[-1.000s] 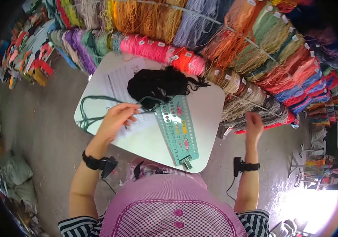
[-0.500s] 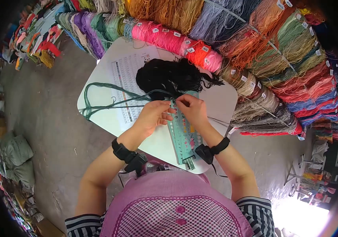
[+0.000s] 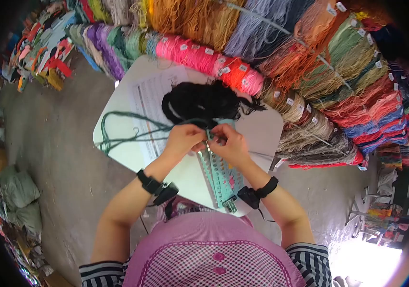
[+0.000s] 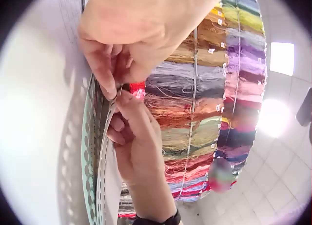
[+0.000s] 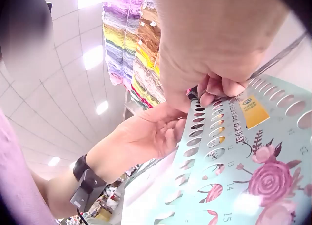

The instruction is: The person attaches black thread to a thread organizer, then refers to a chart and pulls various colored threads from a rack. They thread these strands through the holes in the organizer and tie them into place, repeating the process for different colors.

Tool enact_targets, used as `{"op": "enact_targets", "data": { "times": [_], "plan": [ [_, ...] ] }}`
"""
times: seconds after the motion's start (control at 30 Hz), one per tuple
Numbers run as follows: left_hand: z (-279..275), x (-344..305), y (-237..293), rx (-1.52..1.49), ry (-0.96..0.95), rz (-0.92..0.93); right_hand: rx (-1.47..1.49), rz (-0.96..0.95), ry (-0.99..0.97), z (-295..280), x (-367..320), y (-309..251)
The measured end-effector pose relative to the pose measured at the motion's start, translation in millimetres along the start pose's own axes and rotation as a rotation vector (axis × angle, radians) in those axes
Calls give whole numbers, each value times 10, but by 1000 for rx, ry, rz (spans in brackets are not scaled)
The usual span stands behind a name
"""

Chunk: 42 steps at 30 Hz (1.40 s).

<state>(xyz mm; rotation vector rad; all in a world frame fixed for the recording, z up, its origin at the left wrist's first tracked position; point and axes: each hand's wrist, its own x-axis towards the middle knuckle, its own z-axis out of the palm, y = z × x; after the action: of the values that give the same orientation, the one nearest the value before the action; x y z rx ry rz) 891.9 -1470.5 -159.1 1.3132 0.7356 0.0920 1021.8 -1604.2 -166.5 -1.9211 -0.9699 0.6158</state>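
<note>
A teal floss card (image 3: 223, 174) with rows of punched holes, printed flowers and numbers (image 5: 265, 186) lies on the white table. Both hands meet at its upper left edge. My left hand (image 3: 184, 142) pinches dark green embroidery thread (image 3: 118, 115) there, its long loops trailing left over the table. Opposite it, my right hand (image 3: 231, 146) pinches the thread at the same holes, fingertips nearly together. Seen from the left wrist, the left fingers (image 4: 105, 81) come from above and the right hand (image 4: 139, 137) from below at the card's edge. Fingers mostly hide the thread between them.
Just beyond the hands lies a bundle of black thread (image 3: 199, 100). A printed sheet (image 3: 147, 100) is under the green loops. A small metal-coloured clip (image 3: 230, 204) sits at the card's near end. Racks of coloured thread (image 3: 190, 50) border the table's far and right sides.
The right hand has come in from beyond the table's right side to the card. My left hand has moved right, bringing the green thread to the card's edge, and the fingertips now meet.
</note>
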Motion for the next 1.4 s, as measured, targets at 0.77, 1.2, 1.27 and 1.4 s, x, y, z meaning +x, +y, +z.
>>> {"op": "enact_targets", "data": {
  "times": [0.77,1.2,1.27,1.4],
  "plan": [
    [-1260,-468,-77,-135,69,192,-307,-18,-77,63,22,133],
    [-74,98,55,774,426,576,-238,-39,-105,-20,27,57],
    [-52,86,41,909,390,573,-240,-43,-98,-30,25,53],
    [-192,178,-51,716,210,654,-254,-22,-132,-47,25,33]
  ]
}}
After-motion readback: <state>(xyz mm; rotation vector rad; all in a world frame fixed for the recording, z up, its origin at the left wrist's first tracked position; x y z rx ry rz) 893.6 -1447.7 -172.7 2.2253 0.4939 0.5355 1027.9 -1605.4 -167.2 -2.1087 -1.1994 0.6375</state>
